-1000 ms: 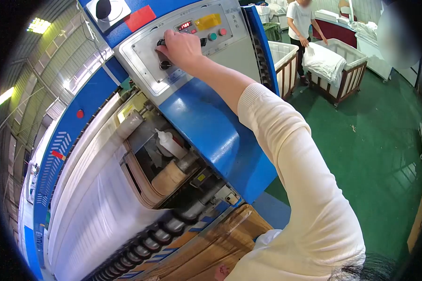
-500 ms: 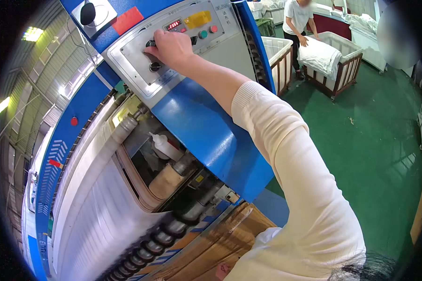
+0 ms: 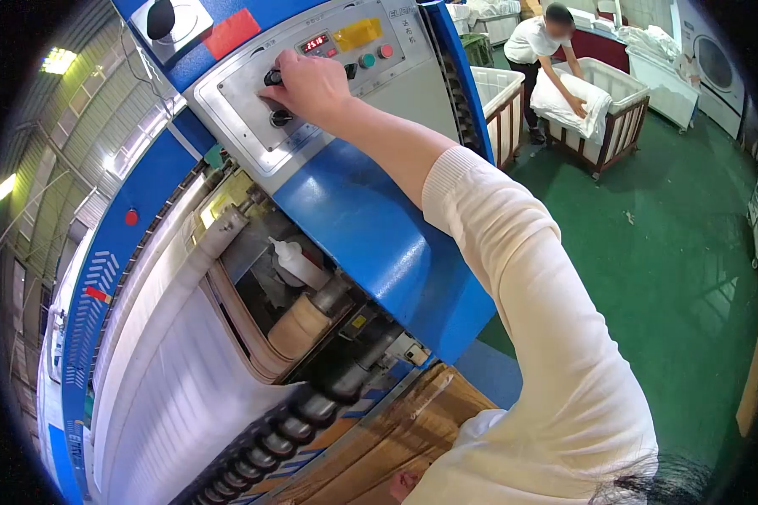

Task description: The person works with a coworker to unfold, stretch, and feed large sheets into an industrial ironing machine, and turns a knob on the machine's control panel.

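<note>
My right hand [image 3: 312, 88] reaches up to the control panel [image 3: 240, 109] of a blue and grey machine. Its fingers are closed round a black rotary knob [image 3: 273, 77], which they partly cover. Just below the hand sits a second black knob [image 3: 280, 119]. A red digital display [image 3: 315, 42] glows above it, beside a green button [image 3: 366, 61] and a red button [image 3: 386, 51]. Only a small piece of my left hand [image 3: 404, 483] shows at the bottom edge, by my sleeve; its fingers cannot be made out.
White cloth [image 3: 177, 379] runs over the machine's rollers, beside a black coiled spiral [image 3: 282, 433]. A white bottle [image 3: 295, 261] lies in the machine's opening. Cardboard [image 3: 387, 438] is below. At the upper right, a person [image 3: 535, 42] handles folded white cloth [image 3: 574, 105] at a wheeled cart [image 3: 623, 109].
The digits on the display have changed. My right hand stays on the knob. The roller and spiral, blurred before, look sharper now. The other person has bent lower over the white cloth.
</note>
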A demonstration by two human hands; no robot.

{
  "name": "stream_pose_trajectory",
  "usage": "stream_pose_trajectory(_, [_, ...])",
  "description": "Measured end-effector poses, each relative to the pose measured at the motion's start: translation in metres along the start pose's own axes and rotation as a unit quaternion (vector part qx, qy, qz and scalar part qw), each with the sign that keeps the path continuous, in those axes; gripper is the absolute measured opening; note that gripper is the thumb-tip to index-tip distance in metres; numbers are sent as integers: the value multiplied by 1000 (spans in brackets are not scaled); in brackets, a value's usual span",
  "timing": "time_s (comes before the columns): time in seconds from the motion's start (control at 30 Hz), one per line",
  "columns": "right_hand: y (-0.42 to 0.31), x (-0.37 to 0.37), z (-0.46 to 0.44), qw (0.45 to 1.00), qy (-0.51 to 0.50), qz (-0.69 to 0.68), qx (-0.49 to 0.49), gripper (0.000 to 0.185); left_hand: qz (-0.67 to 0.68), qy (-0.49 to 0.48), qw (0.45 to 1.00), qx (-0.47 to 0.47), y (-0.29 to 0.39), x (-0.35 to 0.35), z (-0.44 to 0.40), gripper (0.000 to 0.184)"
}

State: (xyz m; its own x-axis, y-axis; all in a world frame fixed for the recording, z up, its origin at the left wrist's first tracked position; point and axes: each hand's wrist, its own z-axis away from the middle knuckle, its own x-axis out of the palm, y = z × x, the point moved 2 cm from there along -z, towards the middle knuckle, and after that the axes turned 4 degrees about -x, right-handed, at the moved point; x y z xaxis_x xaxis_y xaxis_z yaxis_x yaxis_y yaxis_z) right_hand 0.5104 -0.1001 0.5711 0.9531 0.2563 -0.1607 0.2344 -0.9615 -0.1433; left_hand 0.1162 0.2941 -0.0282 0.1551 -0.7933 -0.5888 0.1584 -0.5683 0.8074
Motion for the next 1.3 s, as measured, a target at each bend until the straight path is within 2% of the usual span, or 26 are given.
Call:
stream_pose_trajectory(0.6, [6,1,-4,1000,-11,11,-9,39,-14,-19,1000,4,5,14,4,17])
stream_pose_trajectory(0.73, [13,-6,-5,996,-69,48,26,42,-26,-7,1000,1,14,14,7,18])
stream_pose_trajectory(0.77, [27,-3,-8,987,-134,92,0,41,-34,5,999,-10,18,18,13,18])
stream_pose_trajectory(0.8, [20,-33,-7,972,-190,137,-13,41,-45,15,999,-25,25,20,18,18])
stream_pose_trajectory(0.83, [21,-52,-3,975,-211,61,-20,26,-56,21,997,-37,32,19,19,18])
stream_pose_trajectory(0.93, [-6,-71,51,985,-99,-64,-129,24,-56,64,994,-71,27,10,33,16])
stream_pose_trajectory(0.97, [-20,-82,73,981,-58,-122,-138,23,-48,81,993,-69,12,4,39,13])
stream_pose_trajectory(1.0, [-35,-92,99,972,-33,-191,-132,23,-39,136,984,-106,0,10,53,13])
stream_pose_trajectory(1.07, [-77,-108,159,929,-51,-360,-67,21,-44,197,961,-189,-2,-15,74,15])
stream_pose_trajectory(1.1, [-101,-115,193,889,-98,-447,-20,21,-51,199,950,-236,2,-33,91,18])
stream_pose_trajectory(1.17, [-157,-129,262,781,-226,-579,65,20,-55,254,922,-287,-35,-53,129,19])
stream_pose_trajectory(1.2, [-142,-108,294,719,-299,-618,106,20,-84,299,898,-312,-21,-27,115,20])
stream_pose_trajectory(1.23, [-176,-118,322,665,-362,-642,122,19,18,366,863,-347,-27,-44,135,20])
stream_pose_trajectory(1.3, [-257,-149,370,608,-426,-662,106,13,-27,507,788,-348,-46,-101,213,16])
